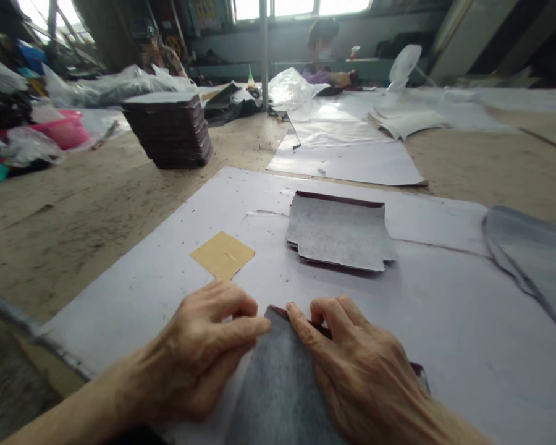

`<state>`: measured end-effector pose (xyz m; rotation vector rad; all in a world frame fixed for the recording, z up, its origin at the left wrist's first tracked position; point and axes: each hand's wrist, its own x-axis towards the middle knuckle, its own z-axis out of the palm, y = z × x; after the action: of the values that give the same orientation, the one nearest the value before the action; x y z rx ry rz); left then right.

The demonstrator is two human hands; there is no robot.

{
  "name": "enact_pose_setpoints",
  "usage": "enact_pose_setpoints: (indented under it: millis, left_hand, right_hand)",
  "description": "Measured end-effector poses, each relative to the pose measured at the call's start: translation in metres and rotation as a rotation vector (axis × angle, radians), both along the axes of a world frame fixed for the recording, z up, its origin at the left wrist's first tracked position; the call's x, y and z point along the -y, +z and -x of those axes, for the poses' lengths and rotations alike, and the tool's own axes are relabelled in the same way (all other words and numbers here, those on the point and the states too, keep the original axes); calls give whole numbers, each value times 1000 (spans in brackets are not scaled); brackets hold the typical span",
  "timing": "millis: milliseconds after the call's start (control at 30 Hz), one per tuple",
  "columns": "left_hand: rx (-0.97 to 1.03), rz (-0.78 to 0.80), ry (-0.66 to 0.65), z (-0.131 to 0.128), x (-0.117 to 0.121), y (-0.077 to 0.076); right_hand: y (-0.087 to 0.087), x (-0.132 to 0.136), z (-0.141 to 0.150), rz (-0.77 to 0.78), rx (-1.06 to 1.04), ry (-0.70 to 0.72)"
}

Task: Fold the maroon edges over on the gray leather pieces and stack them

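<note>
A grey-backed sheet with a dark red face, possibly leather or imitation leather, lies in front of me, its near end cut off by the frame. My right hand is closed over its right side, thumb pressed along a narrow folded strip of the dark red edge. At the far left corner, the thumb of my left hand touches the sheet, with the other fingers curled in. Just beyond lies a small pile of similar grey-backed pieces, its far edge showing a dark red fold. A tan paper square sits beyond my left hand.
White sheeting covers the table before me. A tall stack of dark red pieces stands at the back left, near a pink basin. Grey material lies at right. Across the table are two people, a pole and a white fan.
</note>
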<state>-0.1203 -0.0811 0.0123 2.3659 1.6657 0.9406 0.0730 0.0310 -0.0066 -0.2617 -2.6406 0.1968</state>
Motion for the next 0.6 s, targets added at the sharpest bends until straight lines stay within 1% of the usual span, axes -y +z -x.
enact_pose_setpoints:
  millis: [67,167,367,600]
  left_hand:
    - [-53,59,29,-11,11,-4]
    - [-87,55,51,-19,15,-9]
    - [-83,14,34,-16,11,-9]
    - [-106,-19,16,-16,12,-10]
  right_hand:
    - [1,-2,1,9,22,11]
    - [2,-3,3,27,62,25]
    - [1,-2,5,0,121,28]
    - [3,-2,6,-13,186,9]
